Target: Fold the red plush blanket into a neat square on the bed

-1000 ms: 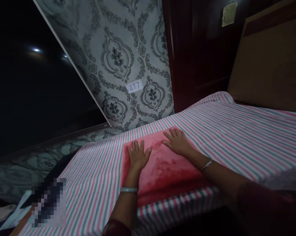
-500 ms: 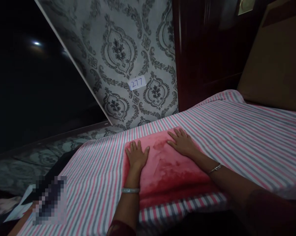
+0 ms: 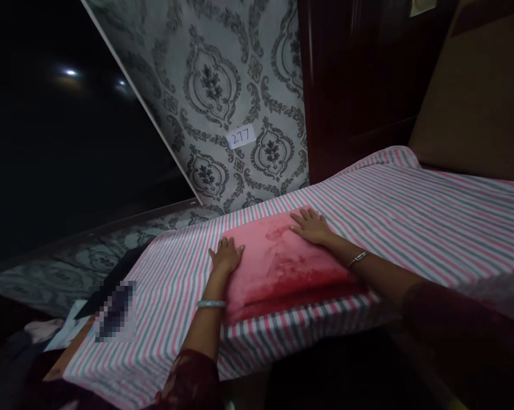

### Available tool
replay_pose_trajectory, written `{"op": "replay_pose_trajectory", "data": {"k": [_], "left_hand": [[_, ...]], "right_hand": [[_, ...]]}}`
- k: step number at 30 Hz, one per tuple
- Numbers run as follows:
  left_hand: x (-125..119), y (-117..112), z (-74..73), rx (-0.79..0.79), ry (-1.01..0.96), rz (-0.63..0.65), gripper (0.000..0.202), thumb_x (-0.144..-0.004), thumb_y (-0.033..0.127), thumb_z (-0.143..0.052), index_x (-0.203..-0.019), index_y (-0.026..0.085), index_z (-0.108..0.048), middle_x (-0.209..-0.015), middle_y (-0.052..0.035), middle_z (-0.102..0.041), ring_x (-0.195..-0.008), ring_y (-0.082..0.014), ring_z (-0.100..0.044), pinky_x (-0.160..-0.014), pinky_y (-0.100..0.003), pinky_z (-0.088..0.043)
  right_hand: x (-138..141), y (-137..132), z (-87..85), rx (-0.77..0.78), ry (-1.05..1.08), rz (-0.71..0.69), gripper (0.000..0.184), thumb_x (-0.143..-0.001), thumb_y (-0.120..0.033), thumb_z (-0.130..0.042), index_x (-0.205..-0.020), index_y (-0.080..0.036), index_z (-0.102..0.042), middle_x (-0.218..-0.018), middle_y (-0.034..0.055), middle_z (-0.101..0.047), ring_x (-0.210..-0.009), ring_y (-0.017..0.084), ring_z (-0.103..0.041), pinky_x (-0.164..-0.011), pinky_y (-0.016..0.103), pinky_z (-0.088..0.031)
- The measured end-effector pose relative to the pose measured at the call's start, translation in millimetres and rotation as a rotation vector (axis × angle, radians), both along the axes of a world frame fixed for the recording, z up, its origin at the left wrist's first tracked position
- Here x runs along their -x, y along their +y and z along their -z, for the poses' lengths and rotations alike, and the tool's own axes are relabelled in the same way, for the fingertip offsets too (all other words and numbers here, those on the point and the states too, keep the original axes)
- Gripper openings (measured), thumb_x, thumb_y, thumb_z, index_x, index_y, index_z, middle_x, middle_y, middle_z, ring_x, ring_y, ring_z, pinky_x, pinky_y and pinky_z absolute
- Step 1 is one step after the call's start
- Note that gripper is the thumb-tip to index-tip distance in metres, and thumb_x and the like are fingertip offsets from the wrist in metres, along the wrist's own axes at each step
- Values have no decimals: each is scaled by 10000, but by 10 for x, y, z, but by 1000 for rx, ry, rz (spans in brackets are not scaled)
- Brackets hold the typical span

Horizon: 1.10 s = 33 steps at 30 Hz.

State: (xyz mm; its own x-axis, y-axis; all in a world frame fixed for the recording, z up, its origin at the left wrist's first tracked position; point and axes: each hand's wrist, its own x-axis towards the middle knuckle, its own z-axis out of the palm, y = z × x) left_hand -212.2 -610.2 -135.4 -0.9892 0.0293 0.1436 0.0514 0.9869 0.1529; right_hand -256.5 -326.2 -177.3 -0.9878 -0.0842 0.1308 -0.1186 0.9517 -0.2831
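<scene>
Resting hands (image 3: 226,256) (image 3: 312,226) on pink cloth (image 3: 278,265)

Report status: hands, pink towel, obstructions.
Left hand open, flat at left edge of pink towel. Right hand open, flat on its far corner. Towel folded, on striped sheet.

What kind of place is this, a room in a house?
Most likely a bedroom, in a home or guesthouse. A striped bedsheet, a brown headboard and damask wallpaper suggest it. The left hand and right hand rest open on a folded pink blanket on the sheet.
</scene>
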Motion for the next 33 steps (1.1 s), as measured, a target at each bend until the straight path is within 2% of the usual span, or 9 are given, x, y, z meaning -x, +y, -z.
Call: {"op": "replay_pose_trajectory", "data": {"k": [2, 5, 7, 10, 13, 16, 19, 27, 33], "left_hand": [[-75, 184, -112, 10, 43, 32, 489, -1010, 363, -392, -1297, 7, -563, -1481, -309, -444, -1442, -427, -328, -1134, -710, -142], [-318, 584, -117, 14, 51, 244, 467, -994, 373, -439, -1370, 120, -550, -1505, -199, -475, -1451, -312, -360, -1210, -529, -204], [-537, 819, 4, 30, -8, 457, 542, -981, 399, -451, -1464, 153, -462, -1551, -173, -423, -1452, -305, -363, -1197, -524, -262], [-809, 991, 284, 48, 0, 488, 697, -960, 498, -453, -1556, 165, -312, -1607, -177, -317, -1500, -342, -250, -1198, -600, -223], [-906, 978, 521, 67, 49, 490, 732, -961, 534, -428, -1577, 178, -258, -1623, -179, -270, -1521, -346, -171, -1205, -631, -179], [-896, 922, 630, 67, 68, 506, 693, -967, 539, -413, -1564, 203, -305, -1627, -168, -266, -1521, -337, -176, -1207, -626, -196], [-888, 901, 659, 58, 86, 503, 673, -964, 533, -426, -1554, 225, -331, -1621, -159, -288, -1510, -336, -221, -1206, -629, -209], [-920, 909, 687, 24, 99, 499, 647, -966, 501, -442, -1553, 249, -337, -1629, -137, -278, -1513, -345, -211, -1203, -646, -214], [-934, 914, 714, 12, 156, 487, 622, -980, 518, -418, -1546, 270, -345, -1620, -124, -310, -1506, -325, -240, -1201, -634, -232]], "right_hand": [[-72, -59, -122, -8, 23, -59, 635, -994, -562, -315, -1550, -260, -369, -1630, 133, -268, -1502, 388, -168, -1147, 666, -174], [-179, -174, -255, 25, 74, -290, 545, -1020, -484, -292, -1514, -304, -434, -1636, 76, -269, -1508, 336, -185, -1171, 623, -175], [-212, -240, -270, 48, 36, -457, 505, -1032, -437, -281, -1489, -333, -467, -1624, 41, -302, -1503, 297, -224, -1178, 586, -204], [-174, -285, -167, -5, 34, -649, 487, -1028, -422, -338, -1490, -330, -464, -1611, 36, -327, -1501, 284, -233, -1184, 578, -194], [-48, -264, 3, -63, 148, -755, 510, -1026, -443, -380, -1523, -331, -401, -1619, 42, -300, -1510, 292, -196, -1186, 599, -156], [121, -223, 111, -77, 183, -750, 542, -1019, -489, -397, -1542, -357, -344, -1630, 26, -271, -1514, 309, -169, -1179, 632, -137], [272, -211, 118, -80, 136, -689, 561, -1009, -525, -398, -1542, -357, -345, -1634, 18, -260, -1513, 328, -163, -1179, 643, -128], [570, -216, 57, -72, 69, -632, 566, -1009, -485, -359, -1547, -312, -358, -1608, 37, -330, -1461, 283, -327, -1181, 534, -220], [631, -203, 105, -44, 69, -526, 589, -1011, -508, -291, -1538, -268, -399, -1555, 89, -426, -1418, 290, -404, -1168, 523, -258]]}}
